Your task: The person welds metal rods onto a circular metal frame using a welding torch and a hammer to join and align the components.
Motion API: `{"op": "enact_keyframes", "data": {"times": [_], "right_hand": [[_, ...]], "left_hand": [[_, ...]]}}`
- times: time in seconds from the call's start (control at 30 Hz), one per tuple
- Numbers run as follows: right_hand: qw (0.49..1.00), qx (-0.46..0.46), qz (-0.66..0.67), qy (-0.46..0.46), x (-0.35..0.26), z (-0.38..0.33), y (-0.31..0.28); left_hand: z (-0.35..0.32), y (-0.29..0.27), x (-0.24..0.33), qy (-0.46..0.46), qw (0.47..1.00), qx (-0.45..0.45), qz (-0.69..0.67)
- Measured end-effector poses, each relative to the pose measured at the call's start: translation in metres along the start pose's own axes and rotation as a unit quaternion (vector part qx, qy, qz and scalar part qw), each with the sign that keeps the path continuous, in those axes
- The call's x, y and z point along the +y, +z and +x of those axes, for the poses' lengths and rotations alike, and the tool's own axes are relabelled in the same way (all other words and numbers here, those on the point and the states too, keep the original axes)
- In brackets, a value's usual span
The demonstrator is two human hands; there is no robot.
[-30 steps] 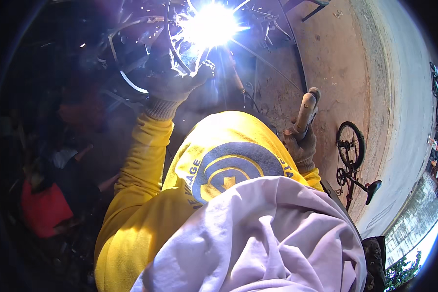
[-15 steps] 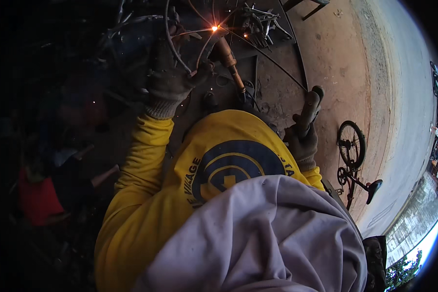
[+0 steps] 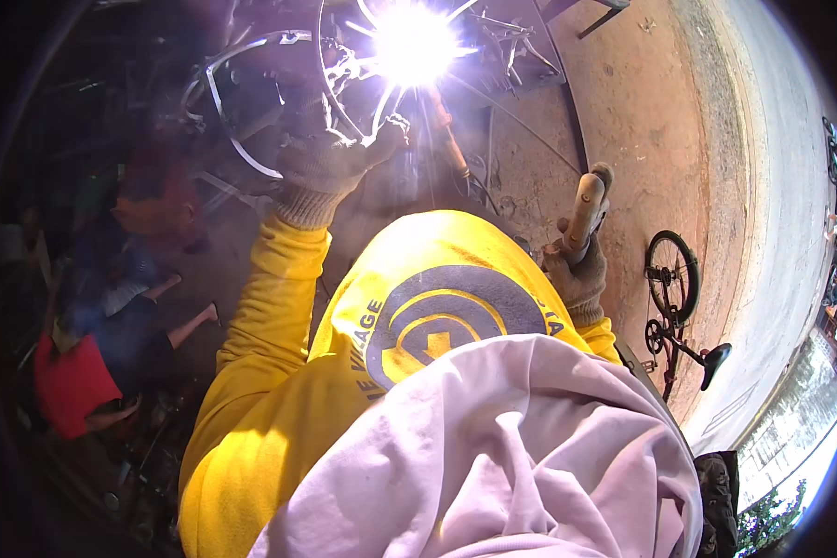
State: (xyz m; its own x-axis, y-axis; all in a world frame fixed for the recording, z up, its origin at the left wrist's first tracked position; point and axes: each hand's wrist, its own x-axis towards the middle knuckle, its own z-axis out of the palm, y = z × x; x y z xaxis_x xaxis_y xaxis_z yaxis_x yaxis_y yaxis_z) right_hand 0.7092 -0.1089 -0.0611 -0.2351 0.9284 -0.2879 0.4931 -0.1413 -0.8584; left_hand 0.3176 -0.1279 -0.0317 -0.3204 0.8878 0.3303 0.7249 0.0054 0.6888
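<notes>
My left hand (image 3: 321,172), in a knitted work glove, is closed on a curved metal rod (image 3: 322,65) at the top of the view. Bent rods fan out there around a blinding white welding arc (image 3: 415,46), whose glare hides the joint. On the right, my gloved right hand (image 3: 581,279) grips a welding electrode holder (image 3: 586,212). From its jaw a thin welding electrode (image 3: 525,127) slants up and left into the glare. Just below the arc, a rusty orange-brown metal pipe (image 3: 451,139) points down toward my body.
Several metal scraps (image 3: 521,46) lie right of the arc. A bent metal frame (image 3: 219,93) is at the upper left. Two people, one in a red top (image 3: 74,386), are at the left. A bicycle (image 3: 670,307) stands on the dirt at the right, beside a paved road (image 3: 777,232).
The small orange glow has flared into a large white arc, lighting my clothes, gloves and the people at left. Both hands stay nearly in place, still holding the same things.
</notes>
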Motion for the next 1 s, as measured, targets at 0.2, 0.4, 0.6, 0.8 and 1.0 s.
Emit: {"op": "enact_keyframes", "data": {"times": [0.2,0.4,0.6,0.8,1.0], "right_hand": [[0.999,-0.006,0.033,-0.006,0.0,-0.001,0.001],[1.0,0.003,-0.012,0.009,-0.021,0.0,0.001],[1.0,0.008,-0.01,0.002,-0.008,-0.001,0.0],[0.997,0.001,0.078,0.009,0.001,-0.008,0.0],[0.98,0.054,0.184,0.05,-0.024,0.001,-0.007]], "left_hand": [[-0.005,0.001,-0.005,-0.024,0.999,-0.017,0.018],[-0.004,0.002,-0.002,0.007,1.0,0.0,0.023],[0.003,0.001,0.003,0.037,0.999,0.038,0.0],[0.005,0.002,-0.001,0.087,0.994,-0.025,0.061],[0.014,-0.001,-0.01,0.145,0.985,0.019,0.094]]}}
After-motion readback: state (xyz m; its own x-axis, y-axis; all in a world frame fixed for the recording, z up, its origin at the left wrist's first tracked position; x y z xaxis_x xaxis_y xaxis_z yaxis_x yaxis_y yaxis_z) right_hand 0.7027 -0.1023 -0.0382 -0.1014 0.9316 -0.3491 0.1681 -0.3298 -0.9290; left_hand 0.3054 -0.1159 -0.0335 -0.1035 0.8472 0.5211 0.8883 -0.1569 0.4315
